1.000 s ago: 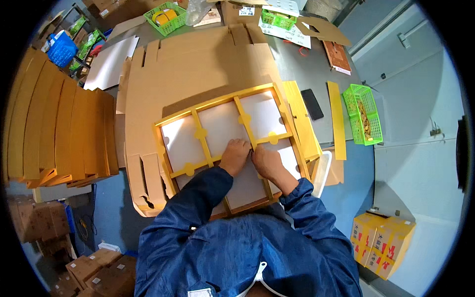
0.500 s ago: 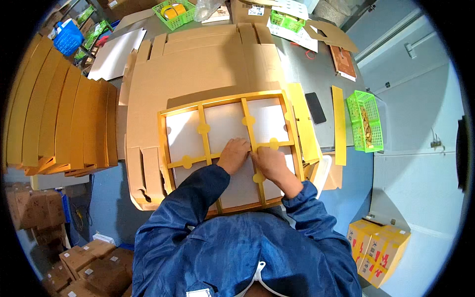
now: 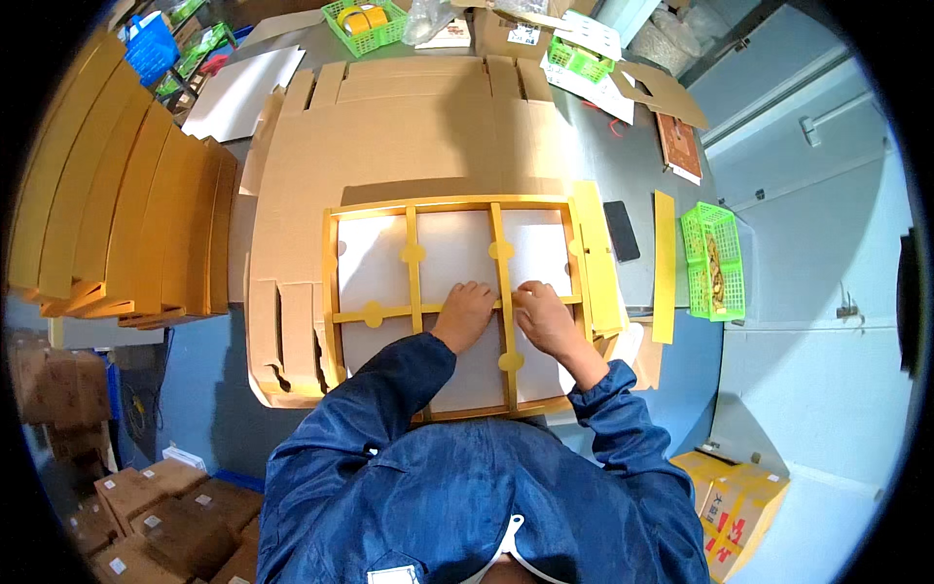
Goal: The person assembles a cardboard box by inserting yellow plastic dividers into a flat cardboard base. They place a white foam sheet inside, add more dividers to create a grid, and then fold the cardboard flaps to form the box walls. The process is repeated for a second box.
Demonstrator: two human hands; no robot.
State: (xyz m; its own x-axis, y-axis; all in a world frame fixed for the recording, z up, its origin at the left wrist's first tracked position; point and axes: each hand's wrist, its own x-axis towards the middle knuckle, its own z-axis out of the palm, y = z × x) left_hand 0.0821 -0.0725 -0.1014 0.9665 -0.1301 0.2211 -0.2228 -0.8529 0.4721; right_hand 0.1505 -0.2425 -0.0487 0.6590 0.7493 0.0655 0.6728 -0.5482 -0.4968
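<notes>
A shallow yellow box (image 3: 452, 202) lies on flat brown cardboard in front of me. Yellow divider strips (image 3: 414, 282) with rounded tabs split it into several compartments over a white bottom. My left hand (image 3: 467, 315) is closed, with bent fingers on the crosswise strip near the middle crossing. Just across the right lengthwise strip, my right hand (image 3: 547, 319) is closed with curled fingers over the crosswise strip. It covers part of that strip, and its exact fingertip contact is partly hidden.
Brown cardboard (image 3: 389, 131) covers much of the grey table. Yellow boxes (image 3: 126, 195) stand upright at left. To the right lie yellow strips (image 3: 664, 263), a black phone (image 3: 621, 231) and a green basket (image 3: 715, 263). Another green basket (image 3: 365, 37) holds tape at the back.
My right hand has shifted slightly right, away from the middle crossing. My left hand stays near the crossing. The box appears less tilted and lower in view as the whole view shifts.
</notes>
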